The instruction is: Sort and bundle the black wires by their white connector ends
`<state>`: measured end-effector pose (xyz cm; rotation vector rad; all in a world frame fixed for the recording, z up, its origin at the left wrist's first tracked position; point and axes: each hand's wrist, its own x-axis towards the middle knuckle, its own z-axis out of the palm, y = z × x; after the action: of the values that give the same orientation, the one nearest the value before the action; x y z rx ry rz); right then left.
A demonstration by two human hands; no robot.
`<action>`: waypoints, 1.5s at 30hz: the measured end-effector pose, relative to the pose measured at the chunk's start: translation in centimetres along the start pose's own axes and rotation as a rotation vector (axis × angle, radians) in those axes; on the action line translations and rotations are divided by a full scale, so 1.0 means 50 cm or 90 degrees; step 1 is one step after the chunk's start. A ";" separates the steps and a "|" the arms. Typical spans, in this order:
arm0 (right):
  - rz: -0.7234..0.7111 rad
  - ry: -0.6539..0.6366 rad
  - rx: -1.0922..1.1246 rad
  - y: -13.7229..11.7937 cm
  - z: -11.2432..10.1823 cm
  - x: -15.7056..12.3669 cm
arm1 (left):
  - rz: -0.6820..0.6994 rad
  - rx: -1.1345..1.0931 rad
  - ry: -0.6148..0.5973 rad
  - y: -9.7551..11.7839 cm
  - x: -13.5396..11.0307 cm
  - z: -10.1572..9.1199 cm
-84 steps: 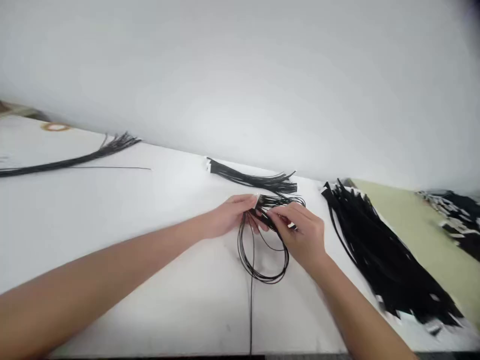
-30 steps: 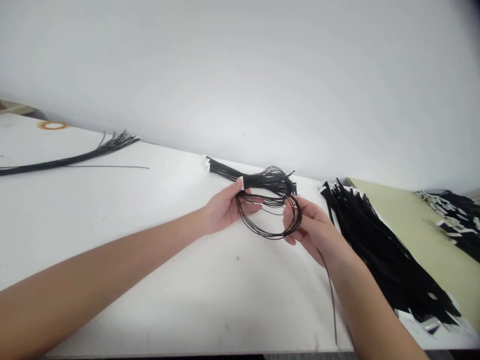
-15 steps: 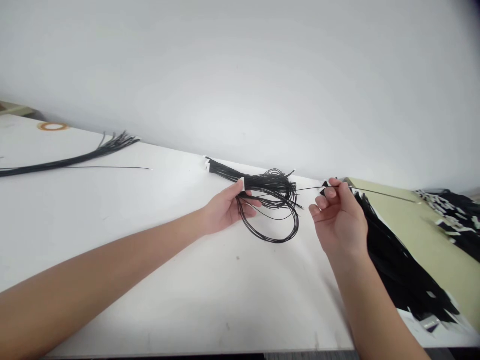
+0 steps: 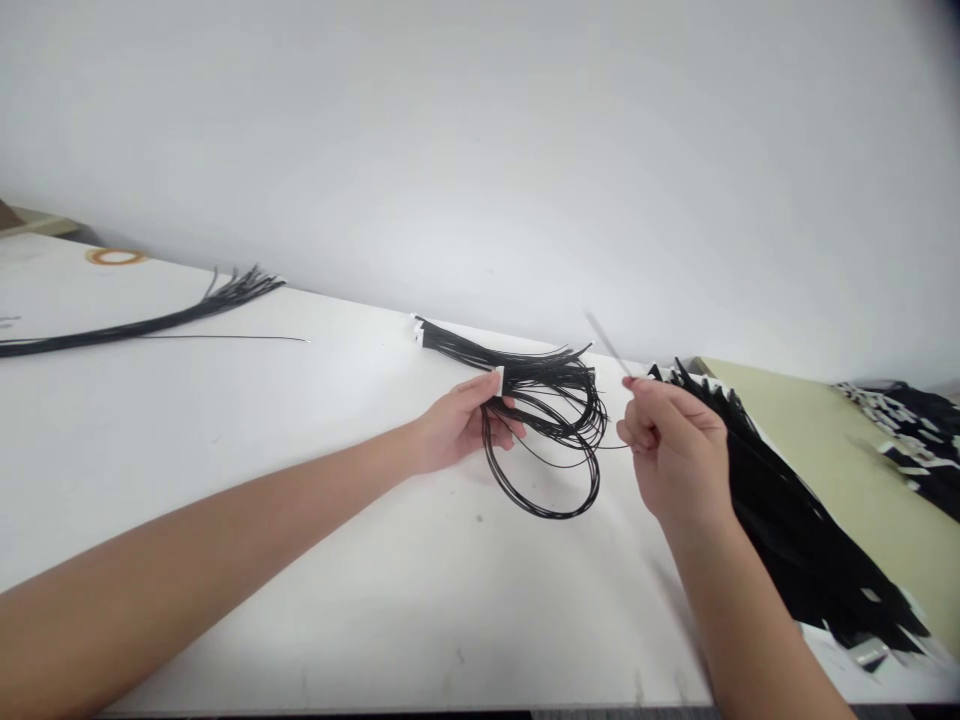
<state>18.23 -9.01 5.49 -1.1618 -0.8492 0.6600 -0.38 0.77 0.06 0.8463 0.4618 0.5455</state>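
My left hand (image 4: 474, 420) is closed around a looped bundle of thin black wires (image 4: 541, 512), its thumb on a small white connector (image 4: 499, 381). The loops hang out to the right of the fingers. My right hand (image 4: 679, 440) is closed too, pinching a single black wire (image 4: 615, 447) that runs from the bundle into the fingers. A blurred wire end sticks up from its fingertips. Behind the loops, another bunch of black wires (image 4: 457, 343) with white connectors lies on the white table (image 4: 360, 610).
To the left lies a long black wire bundle (image 4: 165, 318) with frayed ends, near a roll of tan tape (image 4: 116, 257). At right, black strands (image 4: 795, 530) with white ends lie along a pale yellow surface (image 4: 817, 420), and more black pieces (image 4: 911, 425) rest beyond. A white wall rises behind.
My right hand has turned over, and the wire end that pointed right now points up and left. My left hand with the bundle has shifted slightly down and right.
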 end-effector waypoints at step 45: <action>-0.402 -0.307 -0.577 0.050 0.025 -0.027 | 0.068 0.145 -0.113 -0.009 -0.012 0.016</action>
<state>16.43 -8.77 2.97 -1.4168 -1.9490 -0.0219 -0.24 -0.29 0.27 1.1321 0.3211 0.5162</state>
